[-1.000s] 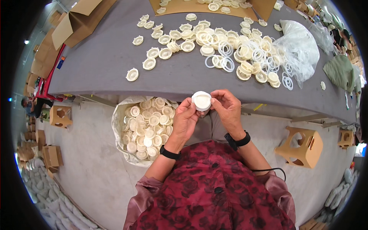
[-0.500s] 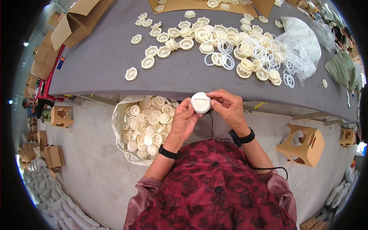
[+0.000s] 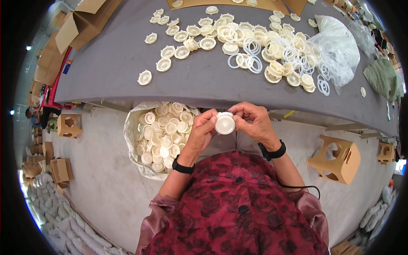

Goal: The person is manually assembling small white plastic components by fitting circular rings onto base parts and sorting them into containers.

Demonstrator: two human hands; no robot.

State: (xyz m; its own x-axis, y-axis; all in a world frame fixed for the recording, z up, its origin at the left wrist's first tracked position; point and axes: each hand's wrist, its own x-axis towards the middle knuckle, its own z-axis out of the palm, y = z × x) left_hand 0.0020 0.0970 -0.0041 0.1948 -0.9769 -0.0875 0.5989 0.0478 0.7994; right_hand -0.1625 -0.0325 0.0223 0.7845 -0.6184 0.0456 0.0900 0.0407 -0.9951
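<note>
Between my two hands, just off the table's front edge, is a round cream plastic cap (image 3: 225, 123) with its ringed face up. My left hand (image 3: 204, 129) pinches its left rim between thumb and fingers. At the cap's upper right rim, the thumb and fingers of my right hand (image 3: 253, 121) grip it too. Whether a sealing ring sits on the cap is too small to tell. On the grey-covered table (image 3: 114, 68) lie many similar caps (image 3: 208, 43), mixed at the right with thin translucent rings (image 3: 254, 64).
Left of my knees stands a white woven sack (image 3: 132, 146) full of similar caps. A clear plastic bag (image 3: 333, 46) lies at the table's right, beside a green cloth (image 3: 379, 78). An opened cardboard box (image 3: 91, 25) is at the far left; a brown stool (image 3: 335, 159) stands at right.
The cap has turned over in my fingers: its raised grip bar faced up before, and now its ringed face shows. Both hands have shifted only slightly.
</note>
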